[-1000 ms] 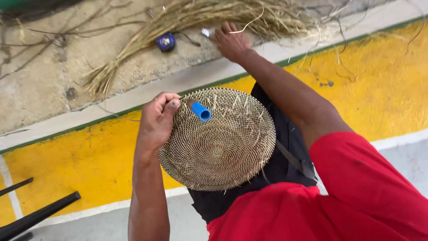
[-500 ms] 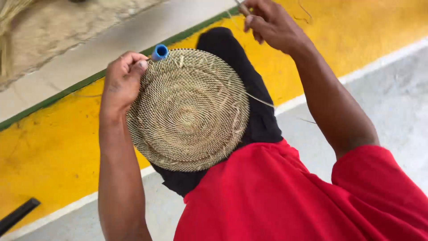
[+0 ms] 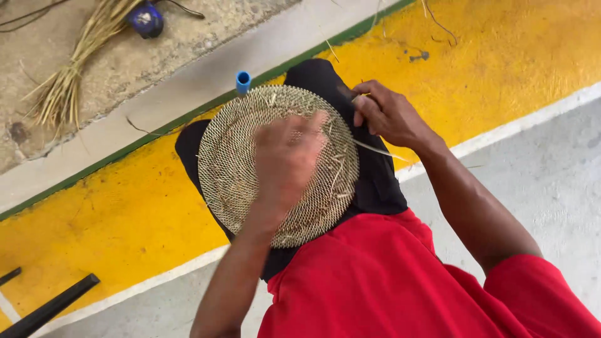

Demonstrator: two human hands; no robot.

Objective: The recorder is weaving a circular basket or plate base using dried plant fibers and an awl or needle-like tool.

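While the round woven basket disc [image 3: 250, 156] lies on a black cloth [image 3: 375, 181] over the person's lap, the left hand [image 3: 285, 159] rests flat across its middle, fingers spread and pointing toward the far right rim — pressing on the weave rather than closing around it, so the grip is loose and open. The right hand [image 3: 388, 116] sits just past the disc's right edge, above the black cloth, its fingers pinched together on a thin pale straw strand [image 3: 375, 149] that runs from the hand back toward the disc's rim. Short straw ends stick up from the coiled surface near the left hand's fingertips. At the disc's far rim a small blue tube [image 3: 243, 81] stands up, touching the edge of the weave. The lap is clothed in red fabric [image 3: 375, 281] at the near side. Beneath everything the floor shows a broad yellow painted band [image 3: 94, 225] with a white line at its near edge and a green line at its far edge; beyond that, on rough concrete at the far left, lies a bundle of dry straw [image 3: 75, 75] with a dark blue object [image 3: 145, 19] just beside it. A black bar [image 3: 50, 307] crosses the near left corner — what it belongs to cannot be told.
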